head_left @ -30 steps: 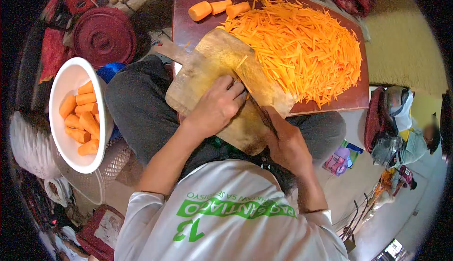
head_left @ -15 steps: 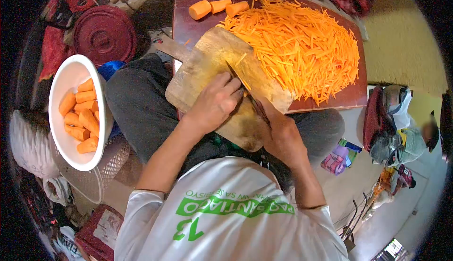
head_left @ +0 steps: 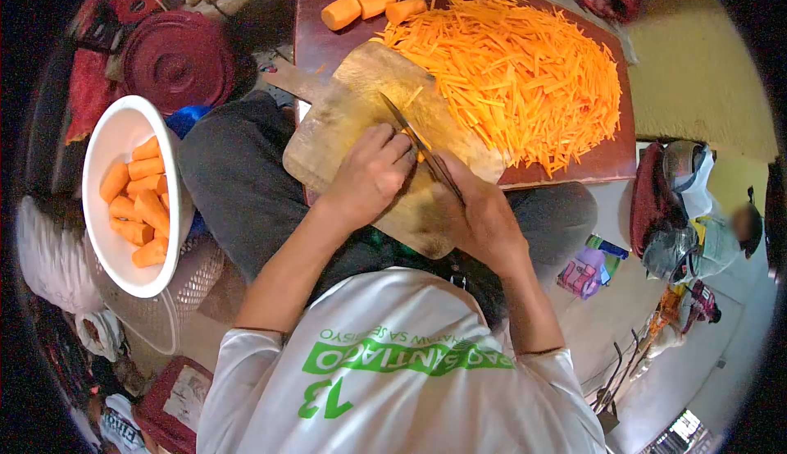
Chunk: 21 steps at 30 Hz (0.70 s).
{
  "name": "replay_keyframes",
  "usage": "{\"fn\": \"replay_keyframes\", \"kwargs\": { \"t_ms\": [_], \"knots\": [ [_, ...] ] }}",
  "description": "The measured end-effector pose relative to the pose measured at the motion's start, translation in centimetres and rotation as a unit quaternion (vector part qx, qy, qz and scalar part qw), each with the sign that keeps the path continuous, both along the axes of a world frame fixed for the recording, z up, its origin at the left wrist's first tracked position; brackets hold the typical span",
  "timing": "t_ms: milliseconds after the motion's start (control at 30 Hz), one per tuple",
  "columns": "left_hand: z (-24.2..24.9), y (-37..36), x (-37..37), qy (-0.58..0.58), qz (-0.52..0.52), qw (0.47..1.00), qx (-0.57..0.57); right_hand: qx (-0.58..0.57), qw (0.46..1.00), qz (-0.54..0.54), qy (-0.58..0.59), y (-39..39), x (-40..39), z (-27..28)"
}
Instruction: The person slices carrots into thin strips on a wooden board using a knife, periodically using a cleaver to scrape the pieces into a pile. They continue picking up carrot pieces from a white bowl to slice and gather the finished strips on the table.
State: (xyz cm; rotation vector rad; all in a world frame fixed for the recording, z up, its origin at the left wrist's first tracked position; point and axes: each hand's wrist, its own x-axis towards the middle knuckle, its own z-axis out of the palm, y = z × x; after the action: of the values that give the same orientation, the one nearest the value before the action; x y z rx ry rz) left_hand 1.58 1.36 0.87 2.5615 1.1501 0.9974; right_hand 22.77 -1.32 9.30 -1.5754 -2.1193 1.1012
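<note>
A wooden cutting board (head_left: 328,138) lies tilted across the lap and the edge of a dark red table. My left hand (head_left: 373,175) has its fingers curled down on the board, over a carrot piece (head_left: 406,132) that is mostly hidden. My right hand (head_left: 484,216) is wrapped round a knife (head_left: 402,119), whose blade lies diagonally beside the left fingers. Beyond the board, a large heap of carrot strips (head_left: 525,77) covers much of the table. Several thick carrot chunks (head_left: 341,13) rest at the table's far left.
At the left stands a white basin (head_left: 92,200) with several peeled carrot chunks (head_left: 152,208). Behind it is a round dark red lid (head_left: 178,60). The red table's edge (head_left: 574,183) runs beside the right knee. Bags (head_left: 672,249) lie at the right.
The knife blade now shows more fully and lies farther from the hidden piece's far end, its tip shifted up and left. Both hands have moved only slightly. The whole view has shifted a little.
</note>
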Motion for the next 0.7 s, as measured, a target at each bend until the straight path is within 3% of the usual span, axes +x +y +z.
{"fn": "replay_keyframes", "kwargs": {
  "t_ms": [167, 233, 367, 533, 700],
  "knots": [
    [0.0, -0.4, -0.8, 0.062, 0.000, 0.995, -0.075, -0.018, 0.999, -0.018, 0.028, -0.1, 0.4, 0.7],
    [0.4, -0.6, -1.0, 0.065, 0.008, 0.995, -0.072, -0.054, 0.997, -0.044, 0.026, -1.2, 0.2, 2.9],
    [0.8, -0.2, -0.5, 0.019, 0.015, 1.000, -0.007, -0.013, 1.000, -0.019, 0.011, -1.7, 0.3, 1.1],
    [-0.1, -0.2, -0.3, 0.012, 0.014, 1.000, -0.006, 0.033, 0.999, 0.013, 0.032, 0.3, -0.6, -0.1],
    [0.4, -0.6, -0.9, 0.026, 0.021, 0.999, -0.008, -0.048, 0.998, -0.029, 0.004, -1.6, 0.0, 2.3]
  ]
}}
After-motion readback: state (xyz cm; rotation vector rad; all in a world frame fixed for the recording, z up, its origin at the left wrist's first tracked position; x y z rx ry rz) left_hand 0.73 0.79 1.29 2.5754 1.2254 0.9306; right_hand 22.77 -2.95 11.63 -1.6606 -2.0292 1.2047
